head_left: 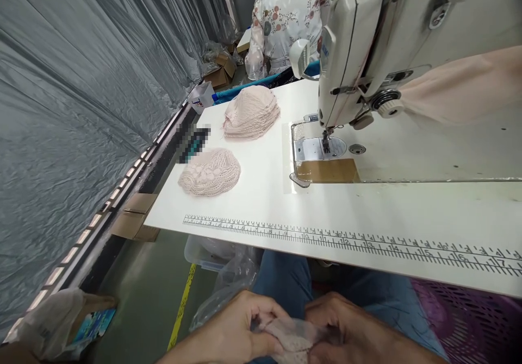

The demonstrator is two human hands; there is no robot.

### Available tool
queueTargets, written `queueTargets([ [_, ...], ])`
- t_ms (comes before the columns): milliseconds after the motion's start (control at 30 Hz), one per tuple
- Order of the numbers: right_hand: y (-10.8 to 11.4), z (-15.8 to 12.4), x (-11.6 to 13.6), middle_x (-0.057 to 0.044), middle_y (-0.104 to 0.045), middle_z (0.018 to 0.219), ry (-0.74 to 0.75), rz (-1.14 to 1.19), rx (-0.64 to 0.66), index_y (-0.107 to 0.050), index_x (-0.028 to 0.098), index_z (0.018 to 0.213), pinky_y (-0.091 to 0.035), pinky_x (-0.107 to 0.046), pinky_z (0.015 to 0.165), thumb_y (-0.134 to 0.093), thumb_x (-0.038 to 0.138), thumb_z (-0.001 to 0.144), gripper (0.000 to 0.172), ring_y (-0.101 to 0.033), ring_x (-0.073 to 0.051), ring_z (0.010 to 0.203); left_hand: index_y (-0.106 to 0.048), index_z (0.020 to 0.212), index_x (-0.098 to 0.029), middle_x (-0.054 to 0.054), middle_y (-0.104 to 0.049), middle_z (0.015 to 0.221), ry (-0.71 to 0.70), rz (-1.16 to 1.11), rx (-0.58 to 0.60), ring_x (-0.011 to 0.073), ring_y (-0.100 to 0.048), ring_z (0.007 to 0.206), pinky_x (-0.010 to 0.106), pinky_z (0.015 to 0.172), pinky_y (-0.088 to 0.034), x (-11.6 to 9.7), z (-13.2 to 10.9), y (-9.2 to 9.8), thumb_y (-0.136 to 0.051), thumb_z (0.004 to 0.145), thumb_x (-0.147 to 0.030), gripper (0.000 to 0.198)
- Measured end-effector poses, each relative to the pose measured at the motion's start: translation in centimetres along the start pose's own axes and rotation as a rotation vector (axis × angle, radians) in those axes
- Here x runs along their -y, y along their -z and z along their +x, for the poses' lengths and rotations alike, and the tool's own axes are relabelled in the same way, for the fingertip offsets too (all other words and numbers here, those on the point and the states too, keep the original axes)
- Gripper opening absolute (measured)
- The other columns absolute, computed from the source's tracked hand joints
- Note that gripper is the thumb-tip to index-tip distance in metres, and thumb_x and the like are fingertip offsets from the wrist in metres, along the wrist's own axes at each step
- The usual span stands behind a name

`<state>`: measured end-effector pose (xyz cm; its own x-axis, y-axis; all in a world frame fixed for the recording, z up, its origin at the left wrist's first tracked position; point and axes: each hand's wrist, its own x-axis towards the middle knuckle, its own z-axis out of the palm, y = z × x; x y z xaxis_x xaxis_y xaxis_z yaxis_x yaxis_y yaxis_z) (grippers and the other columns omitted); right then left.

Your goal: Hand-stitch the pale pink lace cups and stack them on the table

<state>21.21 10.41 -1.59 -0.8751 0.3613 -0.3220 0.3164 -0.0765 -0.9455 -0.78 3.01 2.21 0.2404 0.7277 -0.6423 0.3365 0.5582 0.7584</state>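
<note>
Low in the view, in front of the table edge, my left hand (256, 328) and my right hand (336, 326) are closed on a small pale, partly sheer fabric piece (296, 337) stretched between them. On the white table (256, 201) lies a flat pinkish lace piece (212, 172) at the left. Behind it sits a thicker stack of similar pale pieces (252, 112). The sewing machine (346, 54) stands at the right, its needle and presser foot (326, 140) over the metal plate; no fabric shows under them.
A printed ruler (346, 239) runs along the table's front edge. Peach fabric (468, 84) hangs by the machine. A purple basket (468, 320) is at lower right, a clear plastic bin (199, 252) below the table. A person in a floral top (285, 22) sits beyond.
</note>
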Motion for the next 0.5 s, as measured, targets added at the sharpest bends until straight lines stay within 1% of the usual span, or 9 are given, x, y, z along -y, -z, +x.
queueTargets([
  [33, 0.1, 0.1, -0.1, 0.006, -0.045, 0.06, -0.005, 0.02, 0.0, -0.046, 0.019, 0.053, -0.031, -0.025, 0.059, -0.069, 0.022, 0.066, 0.026, -0.047, -0.014, 0.063, -0.076, 0.092, -0.013, 0.0, -0.063, 0.068, 0.022, -0.028, -0.004, 0.009, -0.048, 0.06, 0.018, 0.057, -0.035, 0.1, 0.0, 0.0, -0.08, 0.067, -0.032, 0.032],
  [100, 0.4, 0.0, -0.2, 0.005, -0.05, 0.063, -0.007, 0.053, 0.004, -0.051, 0.019, 0.055, -0.032, -0.025, 0.06, -0.069, 0.027, 0.066, 0.023, -0.049, -0.015, 0.065, -0.076, 0.09, -0.012, 0.003, -0.068, 0.073, 0.067, -0.057, -0.023, 0.0108, -0.053, 0.064, 0.019, 0.061, -0.039, 0.2, -0.1, 0.1, -0.082, 0.065, -0.043, 0.041],
  [167, 0.7, -0.2, -0.3, 0.003, -0.055, 0.067, -0.015, 0.093, 0.013, -0.058, 0.019, 0.06, -0.034, -0.024, 0.061, -0.068, 0.032, 0.067, 0.017, -0.052, -0.016, 0.068, -0.076, 0.085, -0.011, 0.005, -0.07, 0.075, 0.103, -0.055, -0.045, 0.0125, -0.055, 0.066, 0.02, 0.063, -0.042, -0.1, -0.3, 0.1, -0.083, 0.06, -0.056, 0.052],
  [233, 0.9, -0.4, -0.5, 0.002, -0.058, 0.069, -0.018, 0.123, 0.035, -0.063, 0.018, 0.066, -0.035, -0.024, 0.059, -0.067, 0.035, 0.069, 0.017, -0.054, -0.016, 0.068, -0.076, 0.083, -0.012, 0.006, -0.07, 0.077, 0.113, -0.025, -0.049, 0.0147, -0.058, 0.07, 0.021, 0.065, -0.044, -0.6, -0.4, 0.1, -0.081, 0.056, -0.064, 0.059],
  [300, 1.1, -0.6, -0.8, 0.002, -0.056, 0.067, -0.013, 0.131, 0.063, -0.063, 0.018, 0.064, -0.034, -0.024, 0.058, -0.067, 0.036, 0.07, 0.019, -0.053, -0.016, 0.066, -0.078, 0.084, -0.014, 0.006, -0.07, 0.08, 0.099, 0.036, -0.048, 0.0167, -0.059, 0.076, 0.022, 0.069, -0.044, -1.0, -0.5, 0.2, -0.083, 0.052, -0.066, 0.061],
  [367, 1.2, -0.7, -1.3, 0.002, -0.053, 0.068, -0.014, 0.124, 0.078, -0.061, 0.018, 0.061, -0.035, -0.024, 0.059, -0.067, 0.036, 0.072, 0.022, -0.053, -0.016, 0.068, -0.079, 0.089, -0.015, 0.005, -0.07, 0.082, 0.087, 0.083, -0.021, 0.017, -0.059, 0.079, 0.022, 0.073, -0.044, -1.2, -0.5, 0.3, -0.085, 0.05, -0.063, 0.062],
  [500, 1.2, -0.7, -2.7, 0.002, -0.053, 0.073, 0.012, 0.118, 0.073, -0.063, 0.019, 0.067, -0.04, -0.026, 0.064, -0.067, 0.042, 0.079, 0.026, -0.054, -0.017, 0.073, -0.076, 0.105, -0.017, 0.002, -0.07, 0.078, 0.095, 0.058, 0.063, 0.0141, -0.056, 0.07, 0.022, 0.073, -0.042, -1.0, -0.3, 0.4, -0.085, 0.054, -0.061, 0.068],
])
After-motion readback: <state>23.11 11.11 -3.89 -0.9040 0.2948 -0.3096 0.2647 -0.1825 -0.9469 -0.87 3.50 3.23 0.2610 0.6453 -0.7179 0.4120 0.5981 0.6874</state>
